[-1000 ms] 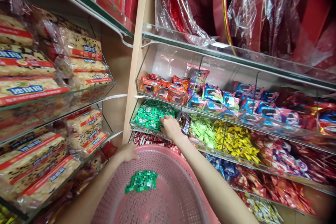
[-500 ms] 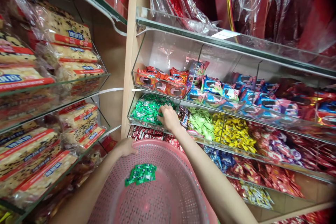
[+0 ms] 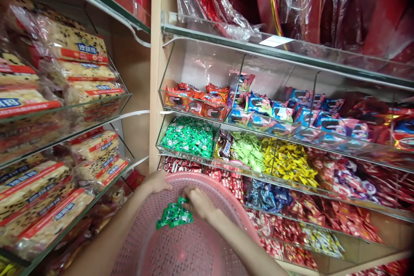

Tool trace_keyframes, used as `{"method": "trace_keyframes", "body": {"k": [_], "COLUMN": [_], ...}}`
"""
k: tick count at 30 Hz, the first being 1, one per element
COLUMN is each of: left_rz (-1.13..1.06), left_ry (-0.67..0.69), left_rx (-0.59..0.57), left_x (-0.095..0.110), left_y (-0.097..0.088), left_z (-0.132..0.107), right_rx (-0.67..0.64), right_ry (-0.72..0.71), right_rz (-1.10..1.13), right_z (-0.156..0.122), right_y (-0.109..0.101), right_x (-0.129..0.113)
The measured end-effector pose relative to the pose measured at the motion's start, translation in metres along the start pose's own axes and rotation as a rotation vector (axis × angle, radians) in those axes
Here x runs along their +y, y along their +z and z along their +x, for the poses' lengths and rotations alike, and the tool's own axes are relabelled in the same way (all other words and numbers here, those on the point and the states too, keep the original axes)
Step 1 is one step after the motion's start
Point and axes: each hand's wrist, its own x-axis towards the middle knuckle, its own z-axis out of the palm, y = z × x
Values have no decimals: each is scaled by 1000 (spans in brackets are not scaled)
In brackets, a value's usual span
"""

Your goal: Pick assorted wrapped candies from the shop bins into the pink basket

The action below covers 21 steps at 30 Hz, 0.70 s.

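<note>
Two hands work at the lower centre of the view. The left hand point(image 3: 157, 182) grips the rim of a pink perforated plastic basket point(image 3: 210, 180), fingers hooked over its edge. The right hand point(image 3: 201, 204) is drawn narrow over a small heap of green-wrapped sweets point(image 3: 174, 214) inside the basket; whether it holds any cannot be told.

Hazard: if the basket tilts, loose packets may slide, since only one hand is on the rim. Hazard: a raised arm could catch the clear acrylic bin lip point(image 3: 184, 152) at 12 o'clock, spilling the green-wrapped stock behind it. Snickers bars point(image 3: 225, 146) sit close at 1 o'clock. Room for movement: the basket floor, at 6 o'clock.
</note>
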Motion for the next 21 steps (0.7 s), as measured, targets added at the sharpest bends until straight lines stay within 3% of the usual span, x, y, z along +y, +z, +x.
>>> {"method": "trace_keyframes", "body": {"k": [4,14,18,21], "left_rz": [7,35,7,-7], "left_ry": [-19,-10,-31,-54], "left_rx": [8,39,47,52], "left_x": [2,0,0,-1], "left_y": [0,4,1,1], "left_z": [0,-3,-9,-10], "right_rx": [-89,-97,-71,42], "right_ry": [31,15,3,-62], "right_rz": [-92,-290,-312,-290], "right_z": [5,13,11,14], "right_y": [24,32,12,-29], "right_x": [15,-6,-20,-32]}}
